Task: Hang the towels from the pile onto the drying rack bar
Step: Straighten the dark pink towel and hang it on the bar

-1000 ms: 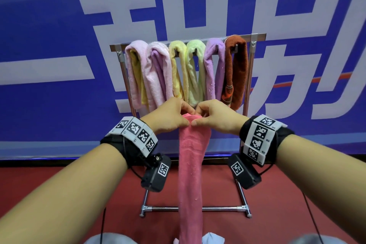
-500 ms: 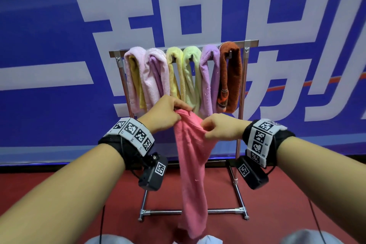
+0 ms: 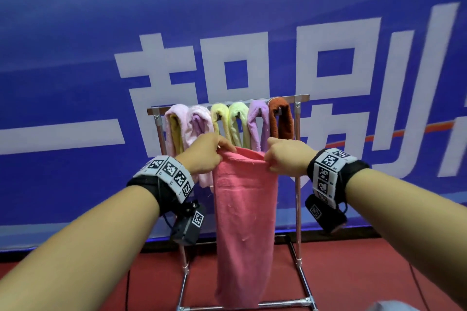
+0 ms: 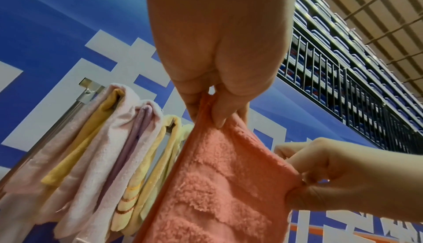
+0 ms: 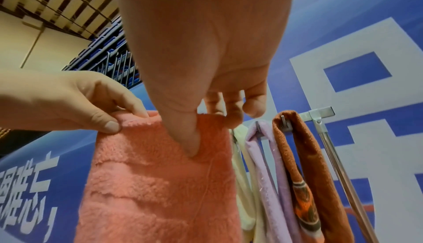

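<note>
A coral pink towel [image 3: 243,222] hangs spread between my two hands, in front of the metal drying rack [image 3: 298,184]. My left hand [image 3: 206,156] pinches its top left corner [image 4: 206,113]; my right hand [image 3: 283,158] pinches the top right corner [image 5: 206,129]. The towel's top edge sits below the rack bar [image 3: 302,97]. On the bar hang several folded towels: pale pink [image 3: 174,129], pink over lilac [image 3: 199,124], yellow [image 3: 219,118], light green [image 3: 237,118], purple [image 3: 257,124] and rust brown [image 3: 280,118].
A blue banner wall [image 3: 75,58] with large white characters stands right behind the rack. The floor [image 3: 353,272] is red. The rack's base bar [image 3: 278,303] lies near the towel's lower end. A short stretch of bar [image 3: 302,97] at the right end is bare.
My hands have moved apart, spreading the bunched pink towel out flat, and have lifted it so its lower end is off the pile. The view has tilted up.
</note>
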The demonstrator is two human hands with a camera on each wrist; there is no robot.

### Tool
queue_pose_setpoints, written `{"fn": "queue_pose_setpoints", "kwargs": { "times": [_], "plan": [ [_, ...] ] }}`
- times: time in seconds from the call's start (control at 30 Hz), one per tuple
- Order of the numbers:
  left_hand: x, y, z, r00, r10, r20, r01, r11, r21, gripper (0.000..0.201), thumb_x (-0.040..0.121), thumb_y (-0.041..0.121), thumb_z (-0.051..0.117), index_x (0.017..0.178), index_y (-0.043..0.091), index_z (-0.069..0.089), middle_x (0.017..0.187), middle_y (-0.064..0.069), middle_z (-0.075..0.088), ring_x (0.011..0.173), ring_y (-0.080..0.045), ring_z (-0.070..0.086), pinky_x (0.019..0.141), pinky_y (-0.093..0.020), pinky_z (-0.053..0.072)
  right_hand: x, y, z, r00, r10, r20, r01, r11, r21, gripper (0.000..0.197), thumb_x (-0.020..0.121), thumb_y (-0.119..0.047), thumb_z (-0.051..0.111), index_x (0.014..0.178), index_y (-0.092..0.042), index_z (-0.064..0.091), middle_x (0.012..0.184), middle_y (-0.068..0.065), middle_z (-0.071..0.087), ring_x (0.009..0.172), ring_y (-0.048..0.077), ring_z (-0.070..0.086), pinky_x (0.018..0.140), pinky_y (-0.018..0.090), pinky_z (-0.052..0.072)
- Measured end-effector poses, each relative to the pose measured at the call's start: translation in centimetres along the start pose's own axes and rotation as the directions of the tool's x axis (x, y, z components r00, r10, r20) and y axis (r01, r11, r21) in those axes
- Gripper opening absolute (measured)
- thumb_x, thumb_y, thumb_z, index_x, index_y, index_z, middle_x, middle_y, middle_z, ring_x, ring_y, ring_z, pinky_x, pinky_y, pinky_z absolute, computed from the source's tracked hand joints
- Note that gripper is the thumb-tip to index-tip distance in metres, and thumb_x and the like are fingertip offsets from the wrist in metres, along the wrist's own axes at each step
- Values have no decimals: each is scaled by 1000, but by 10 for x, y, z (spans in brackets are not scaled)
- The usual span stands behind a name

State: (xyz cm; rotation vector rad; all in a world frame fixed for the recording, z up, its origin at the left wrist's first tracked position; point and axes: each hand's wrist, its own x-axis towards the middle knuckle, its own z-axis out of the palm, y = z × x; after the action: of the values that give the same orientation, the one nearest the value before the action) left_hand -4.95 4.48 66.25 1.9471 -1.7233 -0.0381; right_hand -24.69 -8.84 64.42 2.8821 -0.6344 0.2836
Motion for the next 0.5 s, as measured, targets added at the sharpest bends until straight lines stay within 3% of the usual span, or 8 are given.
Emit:
{"fn": "queue_pose_setpoints", "kwargs": {
  "times": [0.07, 0.13, 0.2, 0.3, 0.43, 0.5],
  "plan": [
    [6, -1, -8, 1000, 19, -10, -18, 999, 38, 47, 79, -13, 56, 108, 19, 76, 107, 5, 73, 104, -9, 64, 96, -23, 49, 7, 4, -5, 1000, -6, -23, 6, 1000, 4, 17, 82, -31, 60, 65, -27, 58, 106, -6, 50, 89, 17, 55, 61, 29, 39],
    [12, -3, -15, 1000, 19, -6, -19, 998, 56, 48, 80, -13, 54, 110, 17, 76, 108, 5, 73, 104, -8, 63, 93, -16, 45, 17, 9, -11, 1000, 23, -5, -23, 999, 29, 23, 79, -32, 60, 59, -23, 54, 97, -7, 61, 81, 16, 60, 58, 32, 47],
    [20, -8, -22, 999, 18, -29, -16, 999, 47, 48, 80, -14, 53, 111, 15, 75, 109, 4, 72, 104, -8, 62, 92, -16, 44, 27, 11, -15, 997, 69, -29, -66, 994, 92, 23, 80, -28, 61, 61, -17, 55, 75, 1, 64, 67, 19, 59, 58, 34, 50],
    [39, -17, -32, 994, 20, -107, -20, 1000, 4, 48, 78, -15, 53, 111, 11, 75, 107, 0, 73, 103, -11, 62, 91, -19, 46, 47, 16, -19, 985, 107, -134, -73, 969, 235, 21, 78, -20, 64, 60, -13, 54, 62, 6, 58, 60, 22, 54, 58, 37, 46],
    [67, -33, -44, 994, 40, -99, -37, 999, 27, 48, 75, -16, 54, 109, 11, 76, 104, -1, 73, 100, -12, 64, 83, -13, 45, 81, 32, -23, 978, 89, -189, -22, 944, 329, 19, 76, -11, 66, 65, -18, 52, 62, -8, 51, 58, 10, 47, 56, 29, 35],
    [78, -42, -47, 993, 49, -103, -46, 998, 30, 48, 74, -15, 56, 108, 11, 76, 102, 0, 74, 97, -11, 64, 79, -7, 44, 96, 41, -21, 984, 51, -169, 13, 934, 356, 14, 80, -6, 61, 81, -20, 58, 73, -12, 52, 68, 10, 47, 63, 25, 33]
  ]
}}
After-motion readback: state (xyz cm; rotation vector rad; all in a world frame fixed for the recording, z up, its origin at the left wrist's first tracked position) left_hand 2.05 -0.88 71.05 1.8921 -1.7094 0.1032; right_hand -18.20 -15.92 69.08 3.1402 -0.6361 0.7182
